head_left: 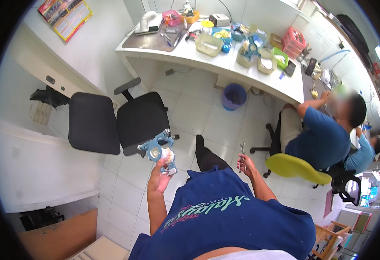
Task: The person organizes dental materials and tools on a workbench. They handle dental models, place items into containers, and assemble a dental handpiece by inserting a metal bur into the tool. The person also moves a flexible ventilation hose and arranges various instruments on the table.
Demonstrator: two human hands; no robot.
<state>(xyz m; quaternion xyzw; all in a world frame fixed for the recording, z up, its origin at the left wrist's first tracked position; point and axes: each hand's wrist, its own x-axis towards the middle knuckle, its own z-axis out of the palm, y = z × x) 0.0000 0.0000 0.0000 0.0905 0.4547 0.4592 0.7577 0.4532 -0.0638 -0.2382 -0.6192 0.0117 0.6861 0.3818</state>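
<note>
Person stands on the white tiled floor [190, 104], both hands out front and well apart, both loaded. Left hand [157, 178]: fingers closed around the lower part of a blue hinged frame [156, 141], articulator type, with a pale dental cast [168, 155] mounted in it. Frame is out in front and to the person's left, upper end tilted away from the body; in view it overlaps the front edge of the black chair [142, 115]. Looks held in the air, can't confirm clearance to the seat. Exact fingertip contact on the cast: too small to tell. Right hand [247, 164]: fingers curled narrow around a slim metal hand tool [242, 151], plier- or scissor-like, long end pointing away from the body. Whether the tool's own tips are spread, can't tell. Tool and frame are not touching. Ahead: white workbench [224, 62] along the wall, dark mat [149, 42] at its left end, then a clear tub [208, 44], green tray [280, 57] and pink basket [294, 41] further right. Blue bin [234, 97] on the floor at the bench. Co-worker in a blue shirt [322, 134] sits at right, facing the bench, green chair back [298, 168] just behind.
</note>
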